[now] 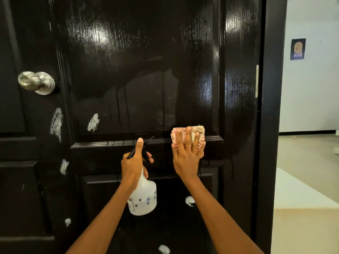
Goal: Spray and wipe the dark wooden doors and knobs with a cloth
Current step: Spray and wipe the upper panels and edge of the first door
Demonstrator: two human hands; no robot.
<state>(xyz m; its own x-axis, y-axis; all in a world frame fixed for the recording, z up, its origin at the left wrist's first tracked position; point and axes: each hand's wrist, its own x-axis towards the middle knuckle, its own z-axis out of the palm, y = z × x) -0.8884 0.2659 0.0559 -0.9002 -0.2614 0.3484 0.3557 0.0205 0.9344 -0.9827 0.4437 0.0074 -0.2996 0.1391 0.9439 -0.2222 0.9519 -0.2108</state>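
Note:
A glossy dark wooden door [143, 61] fills most of the view, its upper panel wet with drip streaks. At the left sits a silver knob [35, 82]. My left hand [134, 160] grips the neck and black trigger of a translucent white spray bottle [144, 197], held upright just in front of the door. My right hand [185, 153] presses a folded red-and-white checked cloth [197, 132] flat against the moulding at the bottom of the upper panel, fingers straight and spread.
White smudges [56, 123] dot the door's left stile and lower panels. The door's edge with a metal latch plate [257, 80] stands at the right. Beyond it lie a pale floor [308, 180], a white wall and a small framed picture [297, 49].

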